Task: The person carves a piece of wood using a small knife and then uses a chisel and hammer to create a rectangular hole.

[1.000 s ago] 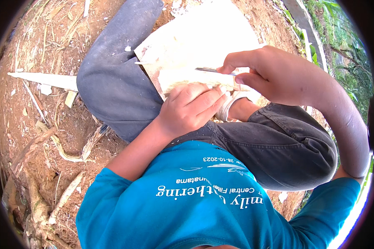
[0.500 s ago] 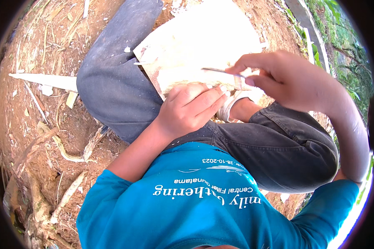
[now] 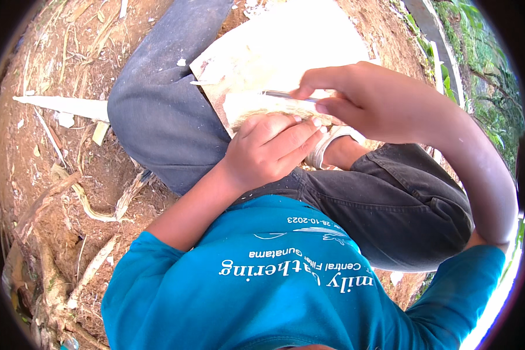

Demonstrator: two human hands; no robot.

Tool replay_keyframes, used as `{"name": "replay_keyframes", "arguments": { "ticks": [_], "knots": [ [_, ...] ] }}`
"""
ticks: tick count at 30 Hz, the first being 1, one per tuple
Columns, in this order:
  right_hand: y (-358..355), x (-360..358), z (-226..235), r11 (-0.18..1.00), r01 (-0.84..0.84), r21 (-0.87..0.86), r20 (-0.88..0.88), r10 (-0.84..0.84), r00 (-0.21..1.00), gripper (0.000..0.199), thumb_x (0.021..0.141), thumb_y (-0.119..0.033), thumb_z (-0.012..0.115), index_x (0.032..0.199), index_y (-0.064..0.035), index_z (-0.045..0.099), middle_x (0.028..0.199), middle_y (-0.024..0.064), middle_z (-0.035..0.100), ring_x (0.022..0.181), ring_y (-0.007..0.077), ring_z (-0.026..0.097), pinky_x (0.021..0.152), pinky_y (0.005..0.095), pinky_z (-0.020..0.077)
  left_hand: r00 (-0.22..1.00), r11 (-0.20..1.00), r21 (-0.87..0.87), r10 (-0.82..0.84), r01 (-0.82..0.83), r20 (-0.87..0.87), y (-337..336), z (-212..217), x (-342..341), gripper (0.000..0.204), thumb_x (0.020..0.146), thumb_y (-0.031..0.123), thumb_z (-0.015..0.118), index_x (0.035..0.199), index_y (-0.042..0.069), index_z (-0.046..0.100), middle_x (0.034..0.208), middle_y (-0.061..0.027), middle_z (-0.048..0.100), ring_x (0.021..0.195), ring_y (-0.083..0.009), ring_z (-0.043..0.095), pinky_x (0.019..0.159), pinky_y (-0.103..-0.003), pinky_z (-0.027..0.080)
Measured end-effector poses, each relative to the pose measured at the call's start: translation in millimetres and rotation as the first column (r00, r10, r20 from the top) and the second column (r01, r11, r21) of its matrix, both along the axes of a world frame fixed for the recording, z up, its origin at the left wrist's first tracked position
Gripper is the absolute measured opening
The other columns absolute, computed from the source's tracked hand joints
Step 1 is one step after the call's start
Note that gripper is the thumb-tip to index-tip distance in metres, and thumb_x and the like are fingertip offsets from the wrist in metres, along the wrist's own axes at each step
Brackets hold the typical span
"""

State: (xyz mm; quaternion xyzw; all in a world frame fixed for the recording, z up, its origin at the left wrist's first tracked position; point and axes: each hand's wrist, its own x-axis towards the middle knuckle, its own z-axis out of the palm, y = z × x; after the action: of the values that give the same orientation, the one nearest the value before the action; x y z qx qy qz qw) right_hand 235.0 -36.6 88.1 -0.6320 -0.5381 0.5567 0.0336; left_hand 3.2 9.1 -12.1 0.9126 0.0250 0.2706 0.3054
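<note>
A pale, rough-surfaced piece of wood (image 3: 248,106) lies across the near end of a flat board (image 3: 213,65), which is washed out by bright light. My left hand (image 3: 262,147) is closed over the near side of this piece, fingers side by side along its edge. Above the same piece, my right hand (image 3: 370,104) pinches a slim metal blade (image 3: 279,93) between thumb and fingers. The blade points left and lies close along the wood's upper side; glare hides whether it touches. Its handle is mostly covered by my fingers.
My bent legs in dark trousers (image 3: 157,116) flank the board. A long pale pointed stick (image 3: 64,106) lies on the brown soil to the left. Several roots (image 3: 55,274) and wood chips are scattered there. Green plants (image 3: 475,64) grow beyond a grey edging (image 3: 431,35) at right.
My right hand has moved left along the wood with the blade, and its fingers now sit closer to my left fingertips. The left hand keeps almost the same place.
</note>
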Motion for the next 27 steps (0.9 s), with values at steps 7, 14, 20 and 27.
{"name": "replay_keyframes", "arguments": {
  "ticks": [7, 14, 20, 27],
  "knots": [
    [-3, -2, -6, 0.999, 0.01, 0.031, -0.025, -0.009, 1.0, 0.022, 0.107, -0.016, 0.054, 0.127, -0.0109, 0.063, 0.095, 0.0148, 0.072, 0.077, 0.0279, 0.07, 0.072, 0.0409, 0.0522, 1.0, 0.999, 0.043, 0.015, -0.016, 0.021, -1, 0, 4, 0.03, 0.073, 0.008, 0.082, 0.103, 0.011, 0.083, 0.115, 0.0046, 0.07, 0.095, -0.0167, 0.059, 0.075, -0.03, 0.054],
    [-9, -17, -10, 0.982, 0.182, -0.054, -0.035, -0.184, 0.982, 0.024, 0.107, -0.016, 0.054, 0.13, -0.0109, 0.06, 0.088, 0.0166, 0.071, 0.075, 0.0273, 0.069, 0.071, 0.0425, 0.0512, 1.0, 0.999, 0.04, 0.004, -0.005, 0.01, 1, 1, 5, 0.029, 0.071, 0.007, 0.083, 0.101, 0.01, 0.082, 0.114, 0.0042, 0.07, 0.095, -0.0163, 0.06, 0.073, -0.03, 0.054],
    [0, 7, 26, 0.973, 0.12, -0.198, 0.01, -0.12, 0.993, 0.025, 0.107, -0.019, 0.055, 0.13, -0.0125, 0.062, 0.093, 0.0154, 0.071, 0.072, 0.0232, 0.066, 0.067, 0.0398, 0.0491, 1.0, 1.0, 0.017, 0.003, -0.004, 0.019, 3, 2, 5, 0.03, 0.071, 0.007, 0.081, 0.101, 0.01, 0.082, 0.114, 0.0034, 0.07, 0.094, -0.0168, 0.059, 0.074, -0.031, 0.054],
    [6, 15, 23, 0.985, 0.005, -0.17, -0.043, -0.012, 0.999, 0.024, 0.107, -0.012, 0.055, 0.129, -0.0107, 0.064, 0.105, 0.0117, 0.074, 0.074, 0.0226, 0.069, 0.067, 0.0375, 0.0507, 1.0, 1.0, 0.023, 0.008, -0.008, 0.004, 3, 1, 2, 0.029, 0.074, 0.009, 0.079, 0.102, 0.011, 0.082, 0.114, 0.0028, 0.071, 0.093, -0.0164, 0.059, 0.076, -0.03, 0.052]
  ]
}}
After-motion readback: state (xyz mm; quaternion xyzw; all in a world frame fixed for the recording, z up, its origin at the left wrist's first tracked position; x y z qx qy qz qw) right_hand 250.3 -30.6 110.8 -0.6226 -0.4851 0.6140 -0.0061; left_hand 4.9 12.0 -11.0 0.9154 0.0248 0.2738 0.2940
